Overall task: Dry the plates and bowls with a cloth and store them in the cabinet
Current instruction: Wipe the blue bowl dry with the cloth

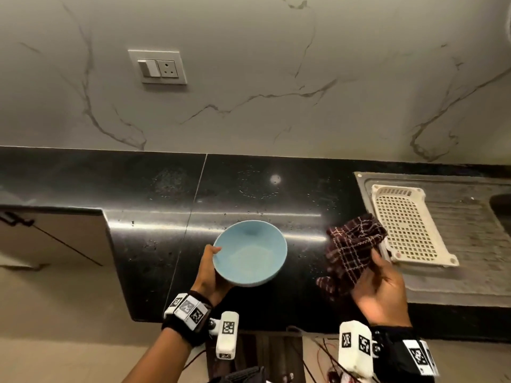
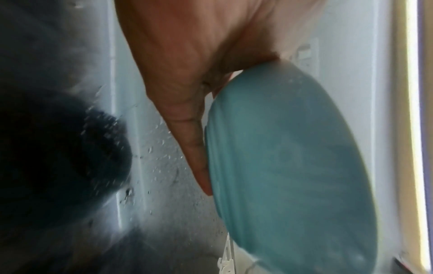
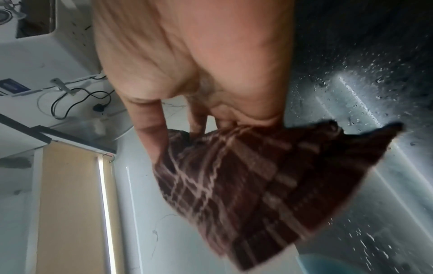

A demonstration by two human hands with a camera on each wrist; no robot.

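My left hand [image 1: 211,268] holds a light blue bowl [image 1: 250,252] by its left rim above the black counter, thumb on the rim and fingers underneath. In the left wrist view the bowl [image 2: 293,166] fills the right side, with a finger [image 2: 196,153] along its outside. My right hand [image 1: 378,286] grips a dark maroon checked cloth [image 1: 351,250], bunched and held up to the right of the bowl, apart from it. The right wrist view shows the cloth [image 3: 257,176] hanging from my fingers [image 3: 152,129]. No plates are in view.
A black counter [image 1: 154,205] speckled with water drops runs below a marble wall with a socket plate [image 1: 157,67]. A white plastic perforated tray [image 1: 406,225] lies on the steel drainboard [image 1: 470,230] at right. A cabinet door [image 1: 52,233] stands open at left.
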